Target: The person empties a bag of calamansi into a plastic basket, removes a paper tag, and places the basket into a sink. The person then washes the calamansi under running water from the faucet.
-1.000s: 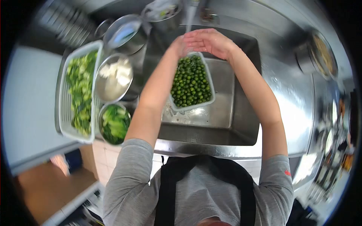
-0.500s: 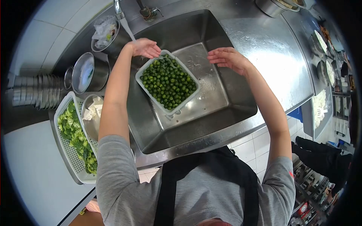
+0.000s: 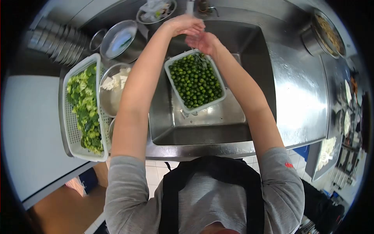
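Note:
A white basket [image 3: 224, 90] full of small round green fruits or vegetables [image 3: 196, 80] sits in the steel sink [image 3: 202, 134]. My left hand [image 3: 186, 25] is near the faucet [image 3: 190, 7], its fingers stretched out and holding nothing. Just below and to the right of it, close to or touching its fingertips, my right hand [image 3: 202, 42] is spread over the basket's far edge, a little blurred. Water falls around both hands.
At the left stand a white basket of broccoli [image 3: 83, 109], a bowl with white pieces [image 3: 113, 87] and a steel pot [image 3: 119, 39]. Stacked metal bowls [image 3: 58, 41] are behind. A pot [image 3: 323, 35] stands at the back right; a person's dark-clothed legs [image 3: 319, 202] show lower right.
My hands were together, then moved apart to either side of the basket, and are now close together near the faucet. The camera view has turned back and forth.

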A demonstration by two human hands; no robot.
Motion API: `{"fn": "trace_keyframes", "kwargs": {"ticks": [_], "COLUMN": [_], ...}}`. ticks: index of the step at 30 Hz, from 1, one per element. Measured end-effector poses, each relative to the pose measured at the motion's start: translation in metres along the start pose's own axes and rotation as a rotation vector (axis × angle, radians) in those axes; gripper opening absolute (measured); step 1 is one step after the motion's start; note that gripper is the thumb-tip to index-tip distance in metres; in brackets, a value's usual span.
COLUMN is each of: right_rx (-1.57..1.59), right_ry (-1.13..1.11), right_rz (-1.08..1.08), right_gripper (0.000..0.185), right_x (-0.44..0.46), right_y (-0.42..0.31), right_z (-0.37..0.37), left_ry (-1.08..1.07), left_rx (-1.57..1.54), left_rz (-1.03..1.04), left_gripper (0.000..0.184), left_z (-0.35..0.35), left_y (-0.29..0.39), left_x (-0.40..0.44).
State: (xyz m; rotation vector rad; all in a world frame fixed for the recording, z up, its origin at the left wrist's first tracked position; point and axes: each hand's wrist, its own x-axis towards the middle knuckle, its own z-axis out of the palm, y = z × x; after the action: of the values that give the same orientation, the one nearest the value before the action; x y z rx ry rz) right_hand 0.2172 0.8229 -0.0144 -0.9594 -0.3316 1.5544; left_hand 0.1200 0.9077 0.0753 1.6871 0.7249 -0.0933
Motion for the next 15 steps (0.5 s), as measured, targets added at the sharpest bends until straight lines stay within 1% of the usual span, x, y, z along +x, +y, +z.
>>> {"fn": "trace_keyframes", "kwargs": {"ticks": [1,2,3,5,6,7,8,9,10,11,12,13,14,15], "right_rx": [0.077,0.113,0.107,0.101,0.084,0.068,0.017,0.008,0.031,0.054,0.048,-0.018,-0.084,-0.047], "right_ry": [-0.103,-0.272,-0.285,-0.182,-0.180,-0.178,-0.235,-0.415,-0.377,-0.338,-0.341,-0.429,-0.518,-0.541], "right_rz": [-0.059,-0.087,-0.066,-0.137,-0.131,-0.126,-0.155,-0.099,-0.125,-0.155,-0.142,-0.173,-0.209,-0.177], "right_gripper": [0.032,0.027,0.027,0.024,0.022,0.021,0.028,0.034,0.030,0.033,0.033,0.033,0.038,0.038], "right_x": [0.007,0.017,0.019,0.021,0.019,0.017,0.007,0.011,0.014,-0.006,-0.015,-0.024,-0.032,-0.042], "right_y": [-0.003,-0.009,-0.015,-0.029,-0.037,-0.047,-0.054,-0.064,-0.062,-0.064,-0.062,-0.063,-0.062,-0.051], "right_z": [0.012,0.017,0.025,0.041,0.044,0.047,0.054,0.050,0.047,0.061,0.057,0.053,0.050,0.043], "left_ry": [0.108,0.214,0.234,0.399,0.455,0.478,0.471,0.455,0.380,0.394,0.382,0.370,0.308,0.236], "left_rx": [-0.043,-0.089,-0.102,-0.371,-0.489,-0.499,-0.743,-0.986,-1.099,-1.107,-1.153,-1.197,-1.167,-1.195], "left_rz": [0.034,0.069,0.059,0.333,0.409,0.408,0.523,0.639,0.719,0.721,0.760,0.799,0.820,0.789], "left_gripper": [0.035,0.035,0.035,0.035,0.038,0.038,0.034,0.030,0.030,0.030,0.031,0.033,0.038,0.041], "left_z": [0.001,0.004,0.007,0.014,0.020,0.022,0.024,0.027,0.028,0.032,0.037,0.044,0.054,0.064], "left_y": [0.001,0.000,-0.004,-0.010,-0.014,-0.016,-0.022,-0.024,-0.026,-0.024,-0.023,-0.023,-0.027,-0.035], "left_x": [-0.012,-0.023,-0.033,-0.051,-0.055,-0.055,-0.052,-0.053,-0.055,-0.058,-0.061,-0.065,-0.073,-0.081]}}
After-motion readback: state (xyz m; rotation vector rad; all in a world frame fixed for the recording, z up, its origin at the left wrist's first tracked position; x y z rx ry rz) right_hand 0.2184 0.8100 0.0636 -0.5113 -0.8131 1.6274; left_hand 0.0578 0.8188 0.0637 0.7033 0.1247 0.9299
